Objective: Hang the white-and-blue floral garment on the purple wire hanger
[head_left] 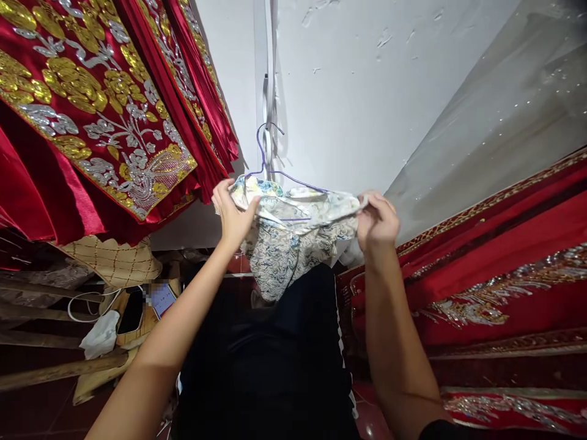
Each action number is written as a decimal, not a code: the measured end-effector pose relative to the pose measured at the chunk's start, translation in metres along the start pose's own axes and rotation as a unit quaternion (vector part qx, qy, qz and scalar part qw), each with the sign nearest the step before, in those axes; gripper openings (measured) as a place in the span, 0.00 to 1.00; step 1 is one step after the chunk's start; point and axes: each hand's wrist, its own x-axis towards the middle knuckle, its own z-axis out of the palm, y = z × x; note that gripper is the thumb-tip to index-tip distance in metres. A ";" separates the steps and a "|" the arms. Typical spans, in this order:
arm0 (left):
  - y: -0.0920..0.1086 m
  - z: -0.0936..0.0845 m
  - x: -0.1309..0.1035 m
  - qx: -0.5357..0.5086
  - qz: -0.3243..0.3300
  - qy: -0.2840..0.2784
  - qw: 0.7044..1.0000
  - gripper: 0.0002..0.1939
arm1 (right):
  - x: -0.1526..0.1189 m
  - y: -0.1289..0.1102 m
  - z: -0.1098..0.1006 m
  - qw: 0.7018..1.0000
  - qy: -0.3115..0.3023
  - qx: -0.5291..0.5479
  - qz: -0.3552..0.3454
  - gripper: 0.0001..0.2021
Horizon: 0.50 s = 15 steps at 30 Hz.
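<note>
A patterned garment [287, 247] in pale cream with blue and green swirls hangs around a thin purple hanger [300, 182] in front of the wall. The hanger's hook sits beside a vertical white strip. My left hand [235, 214] grips the garment's upper left edge between thumb and fingers. At the upper right edge, my right hand [380, 217] pinches the cloth, slightly blurred by motion. Between my hands the top of the garment is spread sideways, and its lower part hangs down over my dark-clothed lap.
Red garments with gold and silver embroidery [92, 91] hang at the left. More red embroidered cloth [504, 275] and a sheer glittering fabric [495, 116] are on the right. A phone [131, 310], a lit screen [162, 300] and crumpled white tissue [101, 335] lie low at the left.
</note>
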 end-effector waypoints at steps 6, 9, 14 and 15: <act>-0.031 0.000 0.031 0.028 -0.088 -0.095 0.991 0.11 | -0.053 0.062 -0.021 0.942 0.164 0.223 0.190 0.11; -0.034 -0.016 0.024 0.039 -0.088 -0.069 0.993 0.16 | -0.085 0.088 -0.006 0.916 0.211 0.241 0.241 0.07; -0.050 -0.043 0.022 -0.093 -0.162 -0.036 0.982 0.15 | -0.118 0.116 0.026 0.926 0.182 0.187 0.274 0.07; -0.057 -0.048 0.020 -0.116 -0.197 -0.032 0.973 0.14 | -0.123 0.120 0.030 0.936 0.145 0.160 0.279 0.08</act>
